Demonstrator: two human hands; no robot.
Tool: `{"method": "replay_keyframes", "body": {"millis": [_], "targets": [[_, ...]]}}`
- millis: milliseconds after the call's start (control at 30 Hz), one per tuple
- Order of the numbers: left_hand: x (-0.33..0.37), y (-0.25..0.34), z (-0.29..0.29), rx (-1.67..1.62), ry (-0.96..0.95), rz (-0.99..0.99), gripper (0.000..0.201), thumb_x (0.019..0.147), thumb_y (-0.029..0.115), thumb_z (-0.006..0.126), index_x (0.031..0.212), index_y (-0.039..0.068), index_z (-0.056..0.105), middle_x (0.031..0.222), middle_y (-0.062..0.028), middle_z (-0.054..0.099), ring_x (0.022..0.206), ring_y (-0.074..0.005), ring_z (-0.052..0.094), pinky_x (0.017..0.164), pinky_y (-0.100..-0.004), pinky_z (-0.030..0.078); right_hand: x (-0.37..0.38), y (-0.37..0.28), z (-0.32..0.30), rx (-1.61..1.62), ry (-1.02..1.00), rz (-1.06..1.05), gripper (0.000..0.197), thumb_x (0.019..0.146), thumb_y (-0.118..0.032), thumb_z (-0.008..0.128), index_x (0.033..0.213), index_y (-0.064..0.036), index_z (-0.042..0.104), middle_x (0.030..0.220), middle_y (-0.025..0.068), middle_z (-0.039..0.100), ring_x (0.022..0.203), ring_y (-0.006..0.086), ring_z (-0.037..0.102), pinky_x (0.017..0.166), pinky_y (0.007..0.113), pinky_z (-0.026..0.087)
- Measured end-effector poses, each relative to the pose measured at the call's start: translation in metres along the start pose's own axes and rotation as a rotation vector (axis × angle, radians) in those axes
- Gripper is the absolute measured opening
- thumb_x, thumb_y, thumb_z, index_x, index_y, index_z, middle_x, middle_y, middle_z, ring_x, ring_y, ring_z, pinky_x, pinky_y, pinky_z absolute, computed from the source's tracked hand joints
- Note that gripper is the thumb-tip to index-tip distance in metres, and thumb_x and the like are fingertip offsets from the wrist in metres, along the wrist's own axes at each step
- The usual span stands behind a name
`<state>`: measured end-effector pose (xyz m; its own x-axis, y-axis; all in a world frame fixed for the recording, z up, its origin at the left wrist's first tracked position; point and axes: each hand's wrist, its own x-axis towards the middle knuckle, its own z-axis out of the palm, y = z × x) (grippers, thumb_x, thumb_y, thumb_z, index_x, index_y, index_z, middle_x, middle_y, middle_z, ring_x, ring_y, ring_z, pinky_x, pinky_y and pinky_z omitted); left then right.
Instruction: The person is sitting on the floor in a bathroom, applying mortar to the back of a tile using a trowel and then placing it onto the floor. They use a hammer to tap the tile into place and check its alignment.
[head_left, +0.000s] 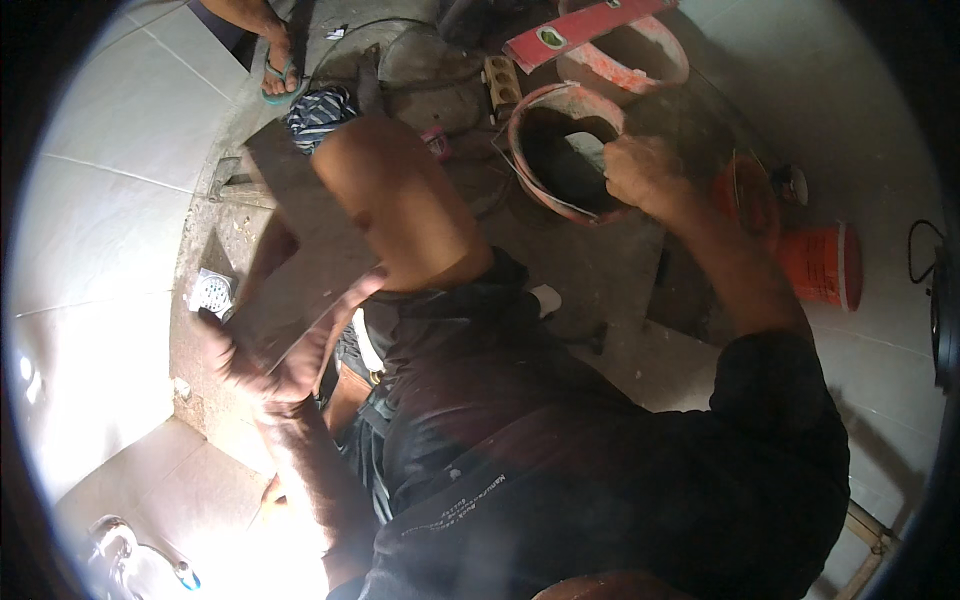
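Observation:
My left hand [270, 372] grips the near corner of a flat grey-brown tile [315, 245], with the thumb and fingers on either side of its edge. The tile is tilted beside my bent knee [400, 200], which hides part of it. My right hand [645, 172] is a fist at the right rim of an orange-rimmed bucket [516, 130] holding a dark grey mix. From that fist a trowel [583, 145] reaches into the bucket, its pale blade showing and its handle hidden by my fingers.
A red spirit level [590, 32] lies across a second bucket [665, 80] behind. An orange-red pail [820, 265] stands by the right wall. On the left are a hammer [245, 190], a floor drain [212, 290] and striped cloth [320, 115]. Another person's sandalled foot [281, 75] is beyond.

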<state>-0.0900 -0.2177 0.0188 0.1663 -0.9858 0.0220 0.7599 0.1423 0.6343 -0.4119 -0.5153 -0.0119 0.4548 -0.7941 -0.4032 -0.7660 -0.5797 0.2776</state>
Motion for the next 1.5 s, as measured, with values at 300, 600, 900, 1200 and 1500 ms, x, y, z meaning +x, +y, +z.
{"method": "replay_keyframes", "body": {"millis": [300,600,900,1200,1500], "targets": [[0.07,-0.061,0.013,-0.208,-0.092,-0.243,0.09,0.079,0.029,0.064,0.157,-0.002,0.032,0.145,-0.0269,0.052,0.13,-0.0442,0.056,0.112,-0.0649,0.041,0.013,0.035,0.037,0.167,0.042,-0.132,0.024,0.085,-0.02,0.072,0.097,0.0005,0.075,0.089,0.0179,0.073,0.081,0.0303,0.073,0.073,0.042,0.057],[0.099,-0.088,0.001,-0.278,-0.113,-0.358,0.079,0.086,0.027,0.06,0.155,-0.004,0.034,0.142,-0.031,0.053,0.129,-0.0489,0.055,0.113,-0.0688,0.038,-0.029,0.102,0.044,0.904,-0.171,0.03,0.032,0.095,-0.027,0.065,0.105,0.0028,0.072,0.089,0.0114,0.072,0.078,0.0215,0.068,0.071,0.04,0.053],[0.109,-0.103,0.022,-0.221,-0.158,-0.49,0.084,0.078,0.03,0.061,0.151,-0.004,0.039,0.139,-0.0259,0.055,0.128,-0.0444,0.057,0.11,-0.0633,0.044,-0.083,0.048,0.048,0.888,0.641,-0.101,0.026,0.092,-0.022,0.076,0.104,0.0007,0.069,0.089,0.0051,0.069,0.084,0.0131,0.064,0.076,0.031,0.051],[0.105,-0.105,0.036,-0.186,-0.227,-0.49,0.089,0.075,0.026,0.059,0.154,-0.005,0.034,0.142,-0.0254,0.054,0.131,-0.044,0.055,0.111,-0.0656,0.044,-0.063,0.02,0.058,0.881,0.786,-0.217,0.028,0.085,-0.012,0.082,0.104,0.0003,0.067,0.094,0.011,0.069,0.086,0.0209,0.066,0.079,0.034,0.052],[0.098,-0.102,0.05,-0.137,-0.264,-0.412,0.093,0.073,0.021,0.059,0.157,-0.006,0.029,0.151,-0.0236,0.046,0.135,-0.0433,0.053,0.11,-0.0657,0.045,-0.075,-0.005,0.065,0.777,0.839,-0.159,0.027,0.087,-0.017,0.079,0.105,-0.0016,0.066,0.093,0.0162,0.068,0.083,0.0307,0.069,0.071,0.042,0.055]]}}
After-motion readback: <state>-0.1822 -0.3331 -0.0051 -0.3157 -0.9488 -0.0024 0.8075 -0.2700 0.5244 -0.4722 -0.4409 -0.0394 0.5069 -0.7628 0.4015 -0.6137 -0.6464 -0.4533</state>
